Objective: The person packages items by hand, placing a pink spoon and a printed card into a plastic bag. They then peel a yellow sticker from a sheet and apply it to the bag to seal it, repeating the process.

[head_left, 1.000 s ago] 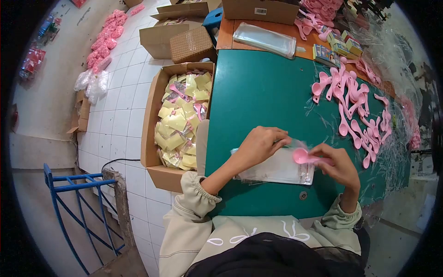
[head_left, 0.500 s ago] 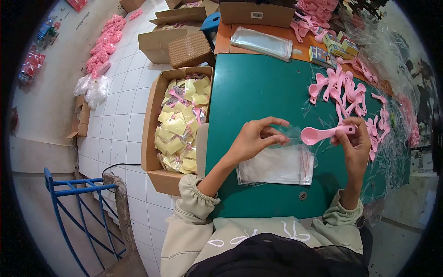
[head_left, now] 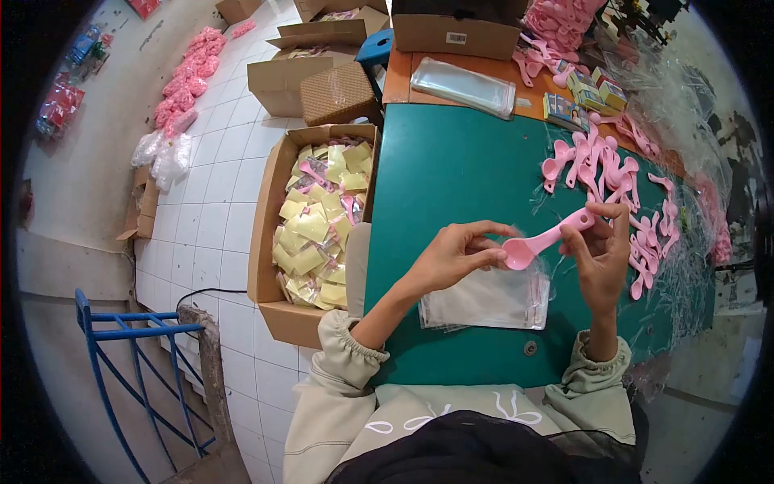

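My right hand (head_left: 601, 258) grips a pink plastic spoon (head_left: 552, 236) by its handle end, with the bowl pointing left. At the bowl, the closed fingertips of my left hand (head_left: 451, 256) pinch a clear plastic bag, thin and mostly hidden by the fingers and spoon. Below both hands lies a stack of clear plastic bags (head_left: 484, 300) on the green tabletop (head_left: 451, 177). Beyond my right hand, many loose pink spoons (head_left: 592, 161) are heaped on the table.
Left of the table stands a cardboard box (head_left: 274, 323) full of packets with yellow cards (head_left: 310, 250). Another bag stack (head_left: 463, 85), small card boxes (head_left: 564, 111) and a carton (head_left: 459, 40) sit at the back. Crumpled film (head_left: 685, 250) covers the right edge. A blue metal frame (head_left: 137, 335) stands lower left.
The spoon has moved left and tilted, its bowl now at my left fingertips. My right hand has shifted slightly left, and its grip is at the handle's end.
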Demonstrator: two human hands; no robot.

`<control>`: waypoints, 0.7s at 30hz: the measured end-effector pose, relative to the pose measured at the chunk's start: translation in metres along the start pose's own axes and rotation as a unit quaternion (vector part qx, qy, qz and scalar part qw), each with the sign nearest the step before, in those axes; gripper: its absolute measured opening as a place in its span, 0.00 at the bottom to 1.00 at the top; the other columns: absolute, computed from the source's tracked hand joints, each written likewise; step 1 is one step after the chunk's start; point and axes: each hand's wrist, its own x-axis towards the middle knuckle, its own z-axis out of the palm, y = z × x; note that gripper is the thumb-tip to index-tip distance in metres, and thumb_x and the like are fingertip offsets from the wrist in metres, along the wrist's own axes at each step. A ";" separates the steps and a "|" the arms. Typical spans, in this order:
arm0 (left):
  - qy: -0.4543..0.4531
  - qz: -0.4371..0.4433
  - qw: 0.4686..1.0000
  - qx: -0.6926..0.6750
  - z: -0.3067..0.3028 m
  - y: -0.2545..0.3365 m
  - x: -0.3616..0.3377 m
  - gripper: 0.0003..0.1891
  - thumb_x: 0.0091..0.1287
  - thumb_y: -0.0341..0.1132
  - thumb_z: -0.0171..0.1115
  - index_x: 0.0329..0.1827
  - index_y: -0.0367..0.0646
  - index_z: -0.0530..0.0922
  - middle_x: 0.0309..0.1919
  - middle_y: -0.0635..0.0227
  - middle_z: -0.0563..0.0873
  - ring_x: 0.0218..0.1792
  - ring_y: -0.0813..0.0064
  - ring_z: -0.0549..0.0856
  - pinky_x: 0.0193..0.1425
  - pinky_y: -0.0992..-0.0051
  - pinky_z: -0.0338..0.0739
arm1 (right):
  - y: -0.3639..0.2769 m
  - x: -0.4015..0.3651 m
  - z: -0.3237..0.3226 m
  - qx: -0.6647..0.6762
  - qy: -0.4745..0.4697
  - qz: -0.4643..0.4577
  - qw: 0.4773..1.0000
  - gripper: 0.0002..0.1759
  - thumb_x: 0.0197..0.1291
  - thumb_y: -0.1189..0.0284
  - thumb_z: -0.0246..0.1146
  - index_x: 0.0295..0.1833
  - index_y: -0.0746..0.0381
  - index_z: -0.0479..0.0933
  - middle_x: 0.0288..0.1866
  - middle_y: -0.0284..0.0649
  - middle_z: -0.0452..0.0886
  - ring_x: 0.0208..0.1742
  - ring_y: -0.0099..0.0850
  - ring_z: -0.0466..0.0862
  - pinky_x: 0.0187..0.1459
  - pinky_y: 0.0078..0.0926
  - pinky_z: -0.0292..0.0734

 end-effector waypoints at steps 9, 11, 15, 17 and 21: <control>0.031 0.111 0.993 -0.006 0.008 -0.007 0.002 0.18 0.71 0.37 0.52 0.57 0.34 0.73 0.41 0.66 0.85 0.41 0.81 0.82 0.49 0.78 0.77 | -0.002 0.000 0.009 0.026 -0.060 -0.010 0.998 0.09 0.63 0.80 0.57 0.47 0.66 0.66 0.33 0.39 0.78 0.31 0.22 0.80 0.32 0.17 0.76; 0.014 0.076 0.997 0.010 0.004 -0.008 0.001 0.18 0.73 0.39 0.49 0.55 0.33 0.74 0.40 0.67 0.85 0.40 0.81 0.81 0.48 0.78 0.76 | -0.001 0.001 0.009 0.042 -0.042 -0.013 0.998 0.09 0.63 0.81 0.57 0.47 0.66 0.66 0.32 0.39 0.78 0.31 0.22 0.80 0.32 0.17 0.76; 0.012 0.054 0.997 0.048 0.002 -0.008 0.000 0.17 0.73 0.40 0.48 0.46 0.34 0.79 0.30 0.69 0.83 0.31 0.83 0.78 0.37 0.79 0.74 | 0.001 0.000 0.006 0.043 -0.024 -0.044 0.998 0.10 0.63 0.77 0.59 0.47 0.66 0.66 0.35 0.40 0.79 0.33 0.23 0.81 0.35 0.17 0.76; 0.046 0.092 0.992 0.071 0.003 -0.005 0.000 0.16 0.72 0.39 0.49 0.43 0.34 0.80 0.24 0.69 0.81 0.26 0.84 0.76 0.32 0.80 0.72 | 0.003 0.000 0.006 0.033 -0.045 -0.081 0.995 0.14 0.62 0.70 0.61 0.47 0.66 0.67 0.39 0.42 0.79 0.36 0.25 0.81 0.37 0.20 0.77; 0.069 0.126 0.989 0.042 0.004 0.009 0.002 0.16 0.73 0.38 0.48 0.44 0.34 0.80 0.25 0.70 0.81 0.26 0.84 0.75 0.32 0.80 0.73 | -0.014 0.016 0.007 -0.073 -0.168 -0.204 0.962 0.25 0.57 0.52 0.61 0.44 0.64 0.73 0.49 0.45 0.76 0.46 0.34 0.79 0.47 0.32 0.75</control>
